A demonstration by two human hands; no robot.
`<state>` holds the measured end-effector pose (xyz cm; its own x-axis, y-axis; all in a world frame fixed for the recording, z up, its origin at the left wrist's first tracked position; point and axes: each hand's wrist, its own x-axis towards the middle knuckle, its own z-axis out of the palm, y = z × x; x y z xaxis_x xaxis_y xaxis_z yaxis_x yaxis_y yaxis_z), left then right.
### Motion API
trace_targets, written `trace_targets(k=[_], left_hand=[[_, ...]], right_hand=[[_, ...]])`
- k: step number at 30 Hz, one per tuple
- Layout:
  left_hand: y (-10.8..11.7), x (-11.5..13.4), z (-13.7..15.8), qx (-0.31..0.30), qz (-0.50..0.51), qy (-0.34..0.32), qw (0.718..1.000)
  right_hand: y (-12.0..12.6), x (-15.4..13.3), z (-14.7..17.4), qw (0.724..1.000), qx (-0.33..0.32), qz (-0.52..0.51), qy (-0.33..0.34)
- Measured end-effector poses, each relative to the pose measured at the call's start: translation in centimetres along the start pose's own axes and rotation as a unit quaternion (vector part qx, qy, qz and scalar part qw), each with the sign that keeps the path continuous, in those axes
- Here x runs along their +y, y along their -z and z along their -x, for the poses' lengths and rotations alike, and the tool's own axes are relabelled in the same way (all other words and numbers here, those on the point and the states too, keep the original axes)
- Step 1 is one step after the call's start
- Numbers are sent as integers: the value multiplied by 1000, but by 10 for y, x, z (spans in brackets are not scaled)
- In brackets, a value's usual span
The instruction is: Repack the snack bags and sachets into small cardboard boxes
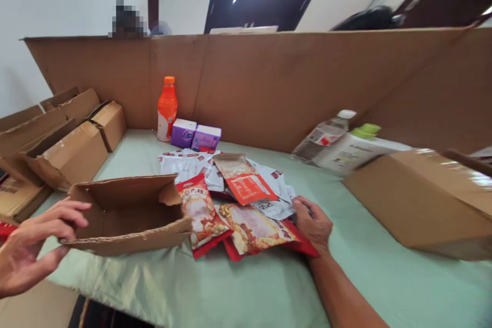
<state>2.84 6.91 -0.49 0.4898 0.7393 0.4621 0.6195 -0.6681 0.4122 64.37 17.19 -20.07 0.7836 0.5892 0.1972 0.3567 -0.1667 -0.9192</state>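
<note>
My left hand [40, 238] grips the left front corner of a small open cardboard box [130, 241]. Its thumb and a finger pinch the rim there, while the other fingers stretch over the opening. Inside, the visible part of the box is bare. Against its right end rests a heap of food packets: a red snack packet [198, 212], a larger red snack packet [253, 230], an orange-and-brown packet [249, 187] and several white sachets [188, 164]. At the heap's right side my right hand [313, 220] is closed on the packets' edge, fingertips partly hidden.
An orange drink bottle [167, 110] and two purple tissue packs [196, 136] stand behind the heap. To the right lie a clear bottle [326, 136], a white bottle with a green cap [349, 151] and a cardboard box [418, 205]. More boxes [77, 151] line the left; a cardboard wall [249, 87] closes the back.
</note>
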Motion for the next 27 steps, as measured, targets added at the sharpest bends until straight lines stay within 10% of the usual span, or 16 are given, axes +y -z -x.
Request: trace_targets(k=[10,13,16,19,27], left_hand=[[-22,21,-28,-36,30,-34,998],[-18,19,-43,-46,42,-28,998],[-15,21,-56,-47,45,-47,997],[-14,20,-59,-33,41,-67,996],[-24,-2,-52,-22,12,-88,996]], right_hand=[[70,-102,57,981,107,-35,158],[75,-154,104,955,-91,-49,277],[63,-196,154,826,-361,-72,426],[46,-219,192,727,-468,-93,494],[41,-240,183,736,-520,-85,426]])
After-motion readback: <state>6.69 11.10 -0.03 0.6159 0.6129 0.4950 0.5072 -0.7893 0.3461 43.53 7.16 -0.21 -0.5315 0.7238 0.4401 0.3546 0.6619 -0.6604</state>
